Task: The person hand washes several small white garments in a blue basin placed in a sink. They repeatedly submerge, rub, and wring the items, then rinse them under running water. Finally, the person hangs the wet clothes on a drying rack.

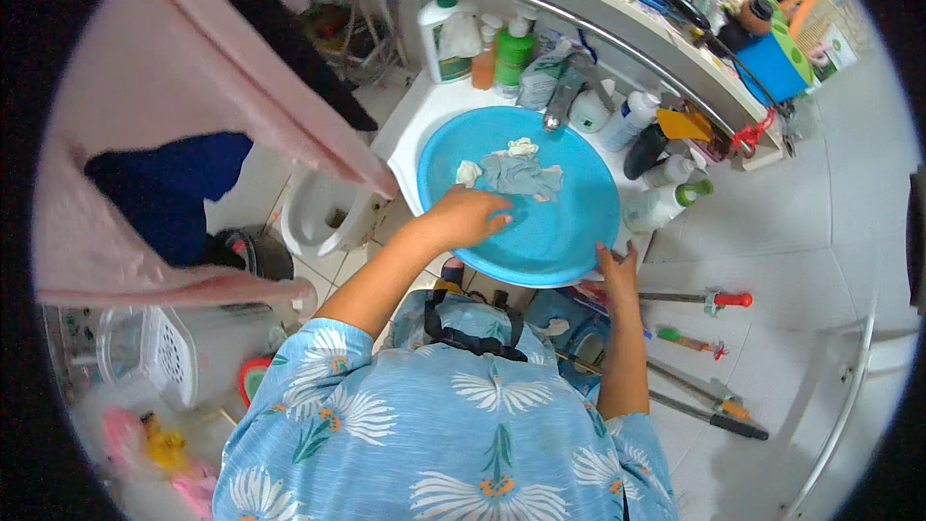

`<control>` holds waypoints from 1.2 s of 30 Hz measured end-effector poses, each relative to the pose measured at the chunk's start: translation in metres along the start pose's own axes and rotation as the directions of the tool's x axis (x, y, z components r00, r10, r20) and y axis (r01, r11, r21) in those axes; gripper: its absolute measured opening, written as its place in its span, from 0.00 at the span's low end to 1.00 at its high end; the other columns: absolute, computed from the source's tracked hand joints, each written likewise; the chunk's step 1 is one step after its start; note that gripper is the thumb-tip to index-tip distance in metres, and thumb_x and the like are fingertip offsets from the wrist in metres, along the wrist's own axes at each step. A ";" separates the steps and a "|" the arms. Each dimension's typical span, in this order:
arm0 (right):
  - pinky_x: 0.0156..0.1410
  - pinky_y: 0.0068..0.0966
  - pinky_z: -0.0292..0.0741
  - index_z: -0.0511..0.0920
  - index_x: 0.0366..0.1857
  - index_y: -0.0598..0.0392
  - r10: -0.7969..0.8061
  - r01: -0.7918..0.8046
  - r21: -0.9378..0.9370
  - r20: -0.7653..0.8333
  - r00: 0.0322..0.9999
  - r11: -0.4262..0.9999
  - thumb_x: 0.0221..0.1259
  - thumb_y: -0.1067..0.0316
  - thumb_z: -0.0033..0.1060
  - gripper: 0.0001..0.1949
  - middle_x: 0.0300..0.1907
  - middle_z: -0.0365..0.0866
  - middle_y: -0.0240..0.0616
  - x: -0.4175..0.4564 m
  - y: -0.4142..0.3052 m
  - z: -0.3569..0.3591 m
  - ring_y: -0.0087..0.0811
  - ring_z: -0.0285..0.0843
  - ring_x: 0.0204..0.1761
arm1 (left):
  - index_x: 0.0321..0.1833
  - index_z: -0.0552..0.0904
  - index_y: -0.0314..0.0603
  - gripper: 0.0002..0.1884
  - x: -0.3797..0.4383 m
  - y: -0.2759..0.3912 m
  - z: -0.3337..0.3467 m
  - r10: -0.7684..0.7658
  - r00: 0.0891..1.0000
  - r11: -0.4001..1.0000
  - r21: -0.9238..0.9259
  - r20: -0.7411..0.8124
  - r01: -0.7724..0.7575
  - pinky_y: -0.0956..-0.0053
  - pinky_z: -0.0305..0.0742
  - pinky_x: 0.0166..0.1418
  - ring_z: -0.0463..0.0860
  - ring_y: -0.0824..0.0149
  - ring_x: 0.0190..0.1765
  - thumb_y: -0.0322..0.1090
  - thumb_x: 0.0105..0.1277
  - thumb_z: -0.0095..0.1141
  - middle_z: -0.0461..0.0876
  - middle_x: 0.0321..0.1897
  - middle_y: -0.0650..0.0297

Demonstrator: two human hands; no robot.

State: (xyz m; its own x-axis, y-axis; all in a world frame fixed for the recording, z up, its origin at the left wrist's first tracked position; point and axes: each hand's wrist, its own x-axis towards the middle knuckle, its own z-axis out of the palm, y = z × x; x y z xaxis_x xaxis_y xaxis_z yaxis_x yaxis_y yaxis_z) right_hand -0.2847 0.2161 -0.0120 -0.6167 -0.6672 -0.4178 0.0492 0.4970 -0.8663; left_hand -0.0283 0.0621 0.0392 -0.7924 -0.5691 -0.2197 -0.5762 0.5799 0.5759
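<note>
A round blue plastic basin (571,231) rests on the white washstand below the faucet (554,116). Inside it lie a crumpled grey-blue cloth (515,174) and small cream cloth pieces, one (522,147) behind it and another (469,174) to its left. My left hand (470,217) is over the basin's near left part, fingers apart, near the left cream piece, holding nothing visible. At the basin's right front rim is my right hand (616,260), its fingers spread; whether it touches the rim is unclear.
Pump bottles (514,54) and other bottles (633,116) crowd behind and right of the basin. Above them run a metal rail (579,14) and a cluttered shelf. Pink cloth (195,65) hangs at left, near a toilet (322,210). Long handles (738,427) lean at right.
</note>
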 end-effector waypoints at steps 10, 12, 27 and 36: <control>0.33 0.37 0.84 0.64 0.59 0.58 -0.043 0.031 0.045 0.292 0.956 0.999 0.51 0.56 0.61 0.31 0.49 0.77 0.48 -0.010 -0.006 0.013 0.42 0.82 0.41 | 0.54 0.79 0.45 0.17 -0.095 0.056 0.024 0.054 0.958 0.998 0.054 -0.281 -0.040 0.42 0.51 0.71 0.71 0.58 0.63 0.43 0.67 0.52 0.78 0.54 0.60; 0.35 0.35 0.83 0.65 0.60 0.59 -0.089 0.063 0.082 0.365 0.927 0.995 0.48 0.60 0.57 0.31 0.49 0.77 0.47 -0.032 -0.019 0.008 0.41 0.82 0.42 | 0.53 0.80 0.44 0.16 -0.117 0.057 0.030 0.096 0.894 0.995 0.043 -0.437 -0.086 0.43 0.52 0.71 0.71 0.59 0.63 0.42 0.66 0.53 0.78 0.55 0.60; 0.55 0.36 0.73 0.60 0.63 0.58 -0.131 0.239 -0.110 0.586 0.800 0.965 0.43 0.75 0.50 0.34 0.54 0.70 0.44 -0.159 -0.004 0.060 0.41 0.71 0.52 | 0.56 0.78 0.37 0.23 -0.332 0.054 0.086 -0.286 0.737 0.958 -0.205 -0.612 0.201 0.42 0.46 0.73 0.62 0.47 0.70 0.48 0.67 0.50 0.69 0.63 0.46; 0.42 0.47 0.84 0.57 0.65 0.56 0.109 0.361 -0.371 0.811 0.575 0.856 0.46 0.73 0.51 0.35 0.55 0.71 0.49 -0.227 0.080 0.234 0.49 0.78 0.50 | 0.59 0.76 0.35 0.26 -0.524 0.027 0.172 -0.761 0.490 0.648 -0.496 -0.424 0.578 0.32 0.38 0.71 0.57 0.37 0.71 0.51 0.68 0.48 0.64 0.65 0.40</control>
State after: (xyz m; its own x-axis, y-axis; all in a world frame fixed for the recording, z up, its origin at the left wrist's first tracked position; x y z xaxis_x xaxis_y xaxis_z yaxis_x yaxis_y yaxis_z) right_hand 0.0426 0.2775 -0.0505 0.2877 -0.7796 -0.5563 -0.4720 0.3900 -0.7906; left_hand 0.3367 0.4760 0.0344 0.1351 -0.9678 -0.2123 -0.7321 -0.2419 0.6368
